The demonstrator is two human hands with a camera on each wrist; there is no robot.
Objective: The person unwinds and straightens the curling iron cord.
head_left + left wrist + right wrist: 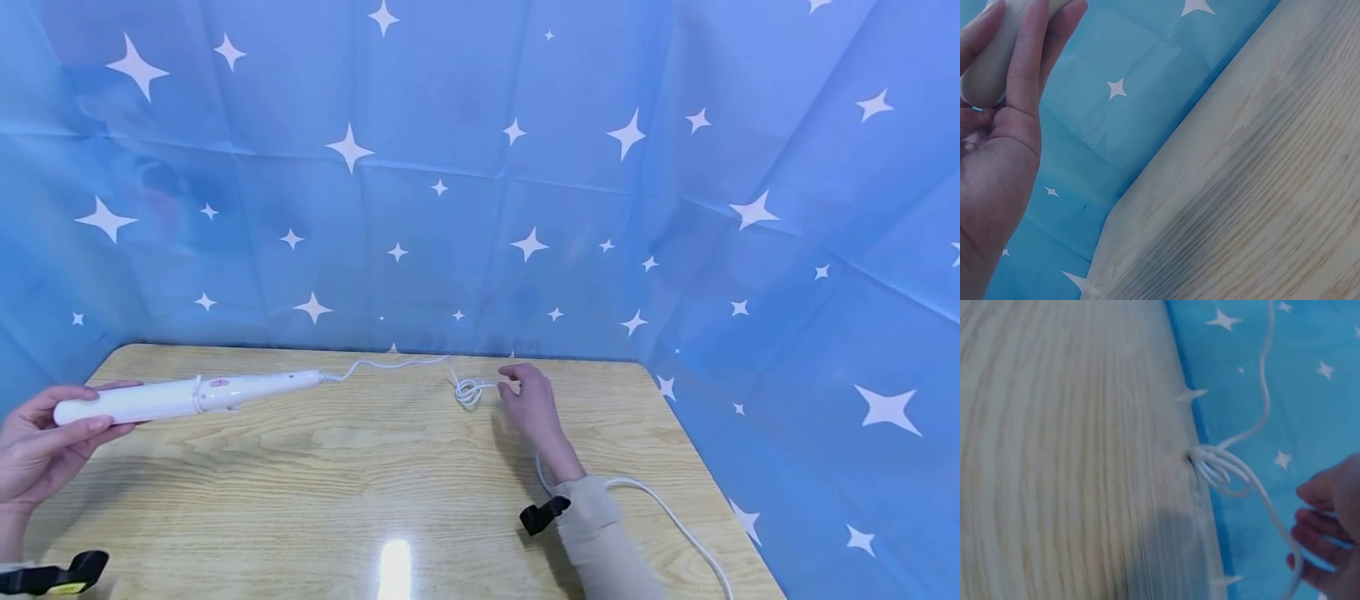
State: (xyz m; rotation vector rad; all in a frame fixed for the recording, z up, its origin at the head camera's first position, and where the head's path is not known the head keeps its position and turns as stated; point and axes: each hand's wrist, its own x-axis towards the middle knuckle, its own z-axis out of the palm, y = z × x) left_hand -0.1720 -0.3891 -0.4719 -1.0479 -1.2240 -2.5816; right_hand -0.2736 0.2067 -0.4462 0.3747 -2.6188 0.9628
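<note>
A white wand-shaped appliance, looking like a curling iron (262,386), is held off the table at the left in the head view. My left hand (52,442) grips its thick rounded end between thumb and fingers; the left wrist view shows only that end (988,75). From its narrow tip a white cord (397,365) runs right to a small looped bundle (468,392). Beside this bundle is my right hand (532,408), its fingers loosely bent and apart. In the right wrist view the cord (1272,515) passes by the fingertips; whether they touch is unclear.
The wood-grain table (337,492) reaches back to a blue star-patterned cloth (450,208), which also hangs at the sides. More white cord (675,521) curves from under the right forearm toward the near right edge.
</note>
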